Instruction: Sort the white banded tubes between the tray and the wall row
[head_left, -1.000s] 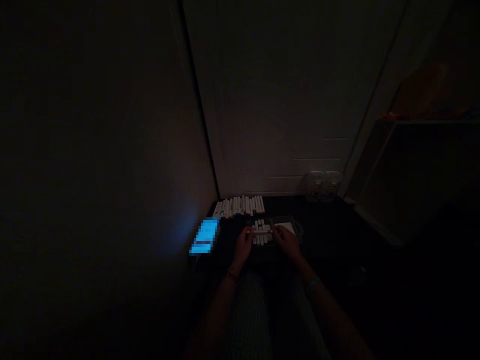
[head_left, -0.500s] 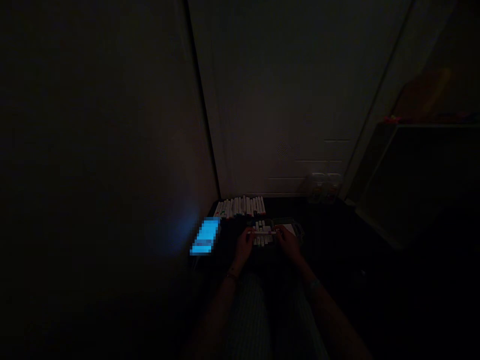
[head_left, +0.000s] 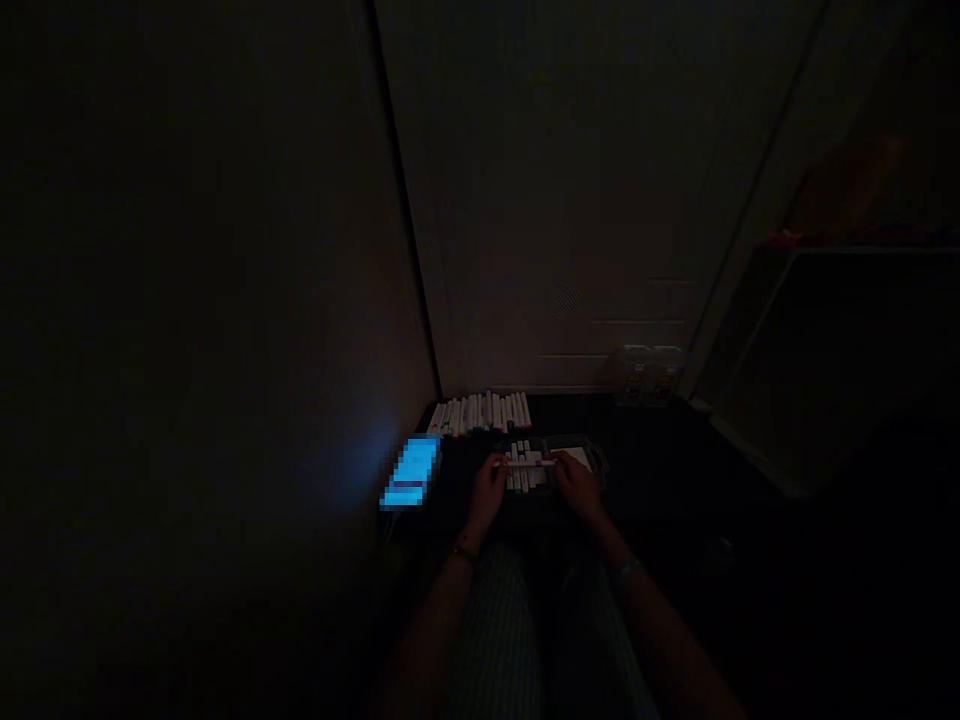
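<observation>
A slim white marker [head_left: 531, 463] lies level between my two hands. My left hand [head_left: 490, 487] is closed on its left end, and my right hand [head_left: 576, 483] pinches its right end. Below the marker is a case [head_left: 598, 461], standing open, with several white markers [head_left: 523, 482] in its left half. A pale card or sheet [head_left: 576, 457] shows in the right half, partly covered by my right hand. Behind the case and to its left, several more white markers [head_left: 480, 413] lie side by side in a row. The dim light hides fine detail.
A lit phone-like screen [head_left: 411, 474], pixelated, leans at the left end of the dark table [head_left: 660, 440]. Two clear plastic containers [head_left: 649, 377] stand at the back right by the wall. Farther right is a pale-edged shelf or cabinet [head_left: 796, 252]. The room is very dark.
Both hands stay almost where they were, holding the marker over the case. Little else differs.
</observation>
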